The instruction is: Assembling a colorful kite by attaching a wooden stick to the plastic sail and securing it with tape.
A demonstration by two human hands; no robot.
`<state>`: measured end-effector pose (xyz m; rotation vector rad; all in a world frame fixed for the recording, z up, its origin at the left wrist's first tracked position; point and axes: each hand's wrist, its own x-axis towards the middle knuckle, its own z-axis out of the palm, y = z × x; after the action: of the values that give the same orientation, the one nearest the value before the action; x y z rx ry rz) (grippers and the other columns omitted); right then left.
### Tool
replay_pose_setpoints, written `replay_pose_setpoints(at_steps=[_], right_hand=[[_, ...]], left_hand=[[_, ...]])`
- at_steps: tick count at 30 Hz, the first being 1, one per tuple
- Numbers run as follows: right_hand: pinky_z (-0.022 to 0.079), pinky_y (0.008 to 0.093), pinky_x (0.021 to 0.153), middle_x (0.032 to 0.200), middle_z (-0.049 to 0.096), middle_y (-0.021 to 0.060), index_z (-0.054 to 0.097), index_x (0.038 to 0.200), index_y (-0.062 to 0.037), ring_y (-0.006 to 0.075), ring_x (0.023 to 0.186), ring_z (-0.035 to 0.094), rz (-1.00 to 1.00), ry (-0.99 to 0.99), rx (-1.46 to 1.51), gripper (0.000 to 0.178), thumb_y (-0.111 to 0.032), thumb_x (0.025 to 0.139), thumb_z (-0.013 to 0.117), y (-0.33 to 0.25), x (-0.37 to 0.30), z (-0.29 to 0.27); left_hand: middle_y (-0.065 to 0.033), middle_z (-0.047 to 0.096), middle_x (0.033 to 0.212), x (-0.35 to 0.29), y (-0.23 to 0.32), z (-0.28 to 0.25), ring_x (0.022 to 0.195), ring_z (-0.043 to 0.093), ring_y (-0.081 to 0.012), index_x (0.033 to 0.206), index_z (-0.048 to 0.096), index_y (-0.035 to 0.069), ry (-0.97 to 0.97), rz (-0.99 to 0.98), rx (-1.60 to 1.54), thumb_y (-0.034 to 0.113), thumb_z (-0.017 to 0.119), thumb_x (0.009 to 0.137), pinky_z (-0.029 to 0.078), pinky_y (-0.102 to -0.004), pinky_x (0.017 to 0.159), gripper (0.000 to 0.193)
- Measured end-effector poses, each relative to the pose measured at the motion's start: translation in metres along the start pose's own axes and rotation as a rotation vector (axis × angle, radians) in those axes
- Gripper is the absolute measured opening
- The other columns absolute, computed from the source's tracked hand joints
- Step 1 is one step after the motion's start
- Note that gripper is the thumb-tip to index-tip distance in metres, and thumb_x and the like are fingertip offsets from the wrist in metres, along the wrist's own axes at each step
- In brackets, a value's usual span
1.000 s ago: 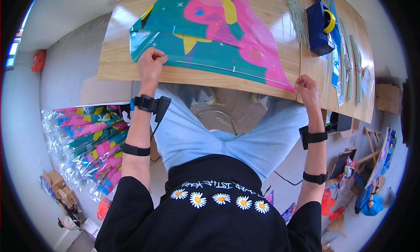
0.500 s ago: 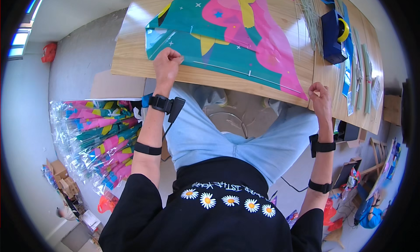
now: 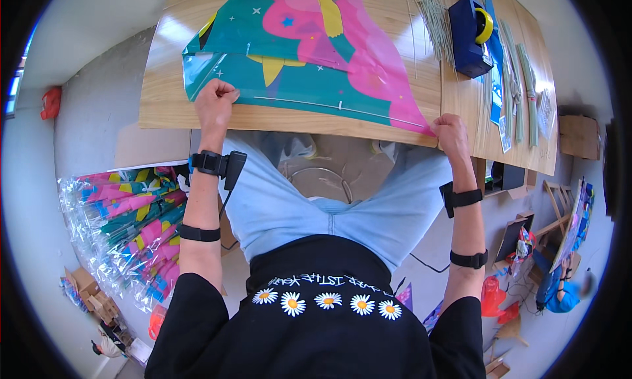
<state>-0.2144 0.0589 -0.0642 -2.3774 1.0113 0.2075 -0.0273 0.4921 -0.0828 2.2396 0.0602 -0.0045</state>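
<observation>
A thin, glossy printed sheet (image 3: pixel 309 83) in teal, pink and yellow lies on the wooden table in front of me. Along its near edge runs a slim white rod (image 3: pixel 289 102), with a small white piece across it. My left hand (image 3: pixel 214 106) is closed in a pinch at the sheet's near left edge, beyond the rod's left end. At the pointed pink corner on the right, my right hand (image 3: pixel 451 135) pinches the sheet's tip between thumb and fingers.
A dark blue tape dispenser (image 3: pixel 469 40) with a yellow roll stands at the right of the table (image 3: pixel 276 119). Bundles of thin sticks (image 3: pixel 528 93) lie beside it, and loose sticks (image 3: pixel 431 24) behind. Many similar sheets (image 3: pixel 125 221) in clear plastic are piled at my left. Another person (image 3: pixel 559 290) is far right.
My right hand has moved onto the sheet's pink corner and closed on it. My left hand stays at the left edge. The whole view has shifted slightly.
</observation>
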Motion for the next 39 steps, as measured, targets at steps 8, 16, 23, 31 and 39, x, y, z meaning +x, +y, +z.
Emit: replay_pose_setpoints(at_steps=[8,16,23,31,39], right_hand=[[0.050,0.0408,0.075,0.081,0.069,0.0177,0.072,0.079,-0.0041,0.0323,0.084,0.066,-0.014,0.011,-0.052,0.017,-0.020,0.074,0.069,-0.004,-0.004,0.003],[0.050,0.0413,0.077,0.083,0.069,0.0180,0.072,0.080,-0.0035,0.0337,0.085,0.066,-0.021,0.035,-0.052,0.018,-0.020,0.075,0.068,-0.010,-0.008,0.004],[0.050,0.0414,0.077,0.083,0.069,0.0177,0.072,0.080,-0.0035,0.0343,0.086,0.066,-0.036,0.048,-0.071,0.018,-0.021,0.075,0.068,-0.007,-0.008,0.006],[0.049,0.0398,0.075,0.084,0.068,0.0177,0.071,0.080,-0.0036,0.0333,0.085,0.065,-0.073,-0.005,-0.020,0.018,-0.021,0.075,0.069,0.006,0.003,0.012],[0.049,0.0410,0.075,0.082,0.068,0.0179,0.071,0.079,-0.0026,0.0324,0.085,0.065,-0.039,-0.003,-0.004,0.019,-0.021,0.075,0.069,0.004,0.001,0.009]], left_hand=[[-0.0054,0.063,0.069,-0.001,-0.001,0.002,0.064,0.058,-0.0139,0.075,0.062,0.001,-0.002,0.008,0.019,0.004,0.074,0.074,0.047,-0.0287,0.063,0.012],[-0.0055,0.064,0.069,0.000,-0.002,0.003,0.064,0.058,-0.0141,0.076,0.063,0.001,0.008,-0.015,0.036,0.004,0.074,0.074,0.047,-0.0287,0.063,0.011],[-0.0062,0.064,0.070,-0.001,0.000,0.003,0.065,0.060,-0.0150,0.077,0.064,0.001,0.001,-0.010,0.043,0.004,0.073,0.074,0.048,-0.0293,0.064,0.011],[-0.0078,0.064,0.070,-0.001,-0.005,0.004,0.066,0.060,-0.0159,0.077,0.064,0.000,0.013,-0.013,0.033,0.004,0.073,0.073,0.048,-0.0297,0.064,0.011],[-0.0071,0.064,0.070,0.000,-0.009,0.006,0.064,0.059,-0.0157,0.077,0.064,0.000,-0.009,-0.039,-0.035,0.005,0.074,0.073,0.048,-0.0299,0.063,0.012]])
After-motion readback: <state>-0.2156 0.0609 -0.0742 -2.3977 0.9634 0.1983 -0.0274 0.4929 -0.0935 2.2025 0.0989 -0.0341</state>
